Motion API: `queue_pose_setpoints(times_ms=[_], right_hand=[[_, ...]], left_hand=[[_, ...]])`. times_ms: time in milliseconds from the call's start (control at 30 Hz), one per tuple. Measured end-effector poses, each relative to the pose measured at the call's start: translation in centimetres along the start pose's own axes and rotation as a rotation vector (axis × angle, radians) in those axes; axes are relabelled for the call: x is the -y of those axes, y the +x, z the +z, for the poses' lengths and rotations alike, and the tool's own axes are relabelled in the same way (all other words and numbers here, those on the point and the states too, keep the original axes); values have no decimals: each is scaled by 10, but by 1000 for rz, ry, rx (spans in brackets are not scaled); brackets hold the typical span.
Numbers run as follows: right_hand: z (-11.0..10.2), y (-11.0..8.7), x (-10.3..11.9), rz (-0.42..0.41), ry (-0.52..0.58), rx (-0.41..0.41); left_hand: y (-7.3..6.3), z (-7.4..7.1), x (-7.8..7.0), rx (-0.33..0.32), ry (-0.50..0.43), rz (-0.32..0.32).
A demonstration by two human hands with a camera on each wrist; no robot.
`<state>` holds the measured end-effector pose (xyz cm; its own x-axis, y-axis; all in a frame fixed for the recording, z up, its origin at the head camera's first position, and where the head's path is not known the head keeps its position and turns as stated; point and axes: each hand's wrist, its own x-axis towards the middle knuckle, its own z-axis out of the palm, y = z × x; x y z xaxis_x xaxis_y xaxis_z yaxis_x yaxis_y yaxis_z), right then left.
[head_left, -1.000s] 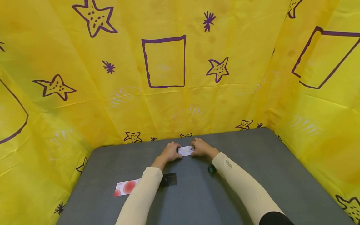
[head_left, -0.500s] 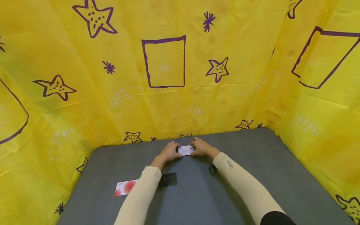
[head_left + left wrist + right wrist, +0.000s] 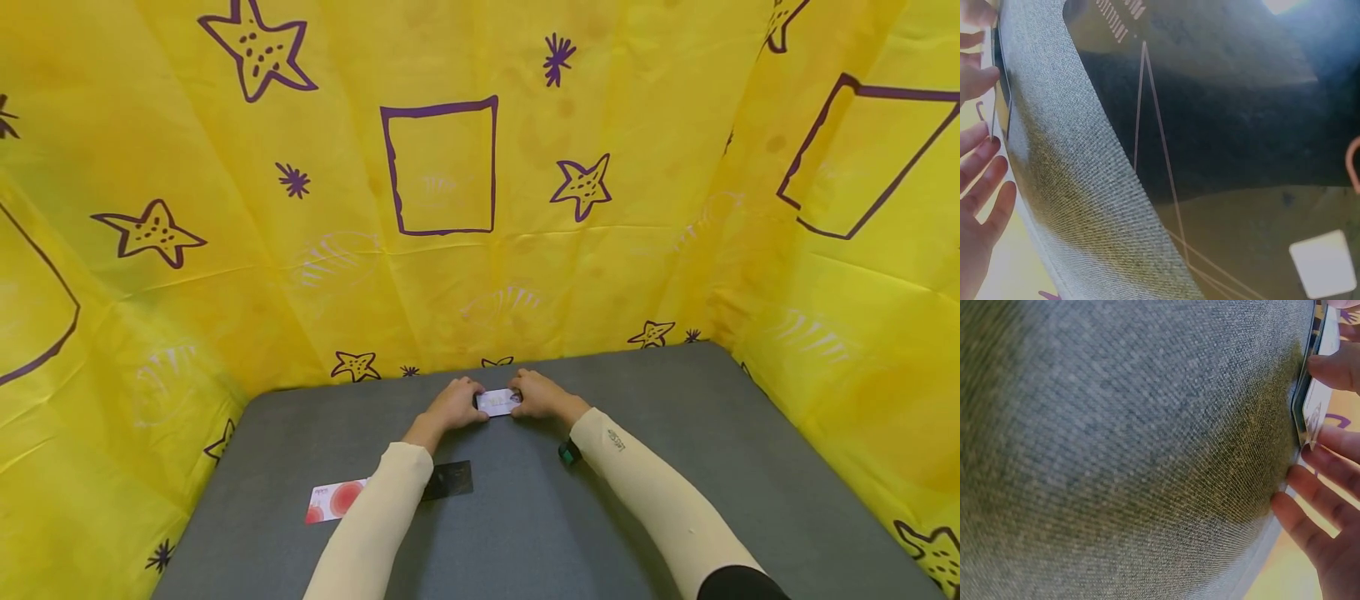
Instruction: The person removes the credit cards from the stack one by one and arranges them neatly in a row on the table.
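Note:
Near the back of the table, a small whitish card [image 3: 498, 402] lies between both hands in the head view. My left hand [image 3: 456, 403] holds its left end between thumb and fingers, and my right hand [image 3: 543, 395] grips the right end the same way. A thin dark layer [image 3: 1300, 403] shows directly under the white card in the right wrist view; what it is stays hidden. Thumb and fingertips of the left hand [image 3: 985, 187] are at the card's edge in the left wrist view.
A black card [image 3: 454, 480] with copper lines lies under the left forearm, large in the left wrist view. Left of it is a white card with red circles [image 3: 337, 502], partly covered by the sleeve. Yellow patterned cloth [image 3: 438, 292] walls the grey table [image 3: 525, 533].
Both hands keep their hold on the whitish card at almost the same place. Only a very slight shift shows, mostly of the whole view.

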<state>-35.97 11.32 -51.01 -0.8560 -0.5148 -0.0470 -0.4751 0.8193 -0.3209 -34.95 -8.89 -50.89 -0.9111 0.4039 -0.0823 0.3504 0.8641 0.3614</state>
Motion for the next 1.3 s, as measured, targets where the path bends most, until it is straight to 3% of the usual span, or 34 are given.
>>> queue_pose_setpoints(times_ms=[433,867,1300], right_hand=[[-3,-2,4,-7,23,-4],[-1,-4,7,3,28,11],[-3,-8,7,-13,97,-46]], left_hand=[[-5,-3,-3,-15,17,0],[-14,1,6,-54,-53,-4],[-23,-6,3,-97,-124,15]])
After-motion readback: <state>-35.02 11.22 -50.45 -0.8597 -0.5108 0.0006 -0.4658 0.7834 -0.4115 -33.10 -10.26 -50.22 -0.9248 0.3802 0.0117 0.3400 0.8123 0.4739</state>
